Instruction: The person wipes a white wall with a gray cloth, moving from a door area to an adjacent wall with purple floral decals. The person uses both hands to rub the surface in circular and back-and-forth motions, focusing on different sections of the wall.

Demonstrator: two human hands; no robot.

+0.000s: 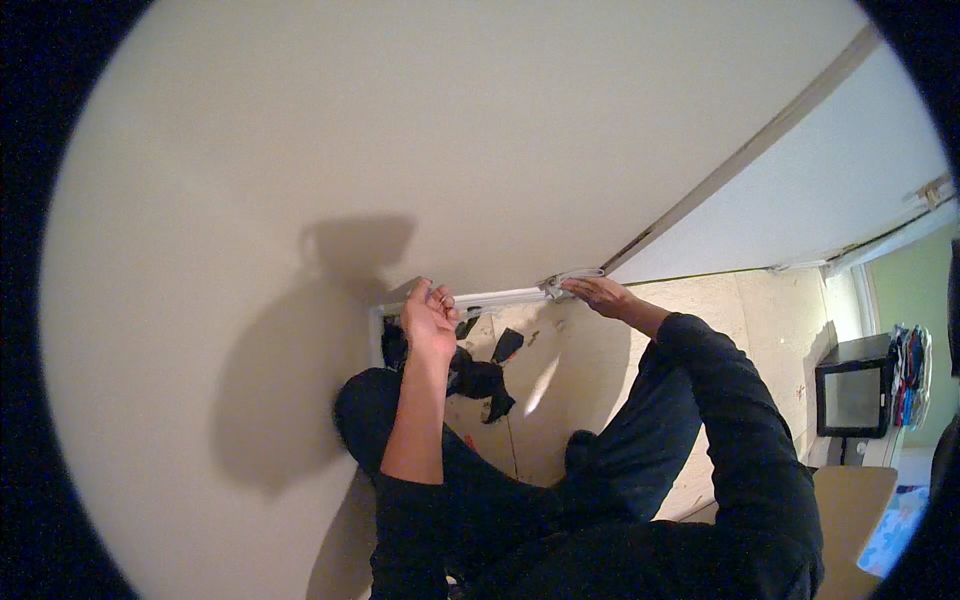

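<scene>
My left hand [430, 318] is raised against the pale wall, palm partly toward me. Its fingers are curled and closed at the tips, and what they may hold is too small to make out. To the right, my right hand [599, 296] has its fingers pressed together on a looped white cable [578, 273]. The cable lies at the white strip [500, 297] that runs along the foot of the wall. A small whitish fitting [551, 288] sits on that strip, just left of my right fingertips.
Black cloth-like pieces [482, 380] lie on the light board floor [560, 350] between my legs. A grey vertical joint [740, 150] divides the wall panels [250, 130]. Off to the right stand a black-framed box [853, 400] and a row of colourful items [910, 375].
</scene>
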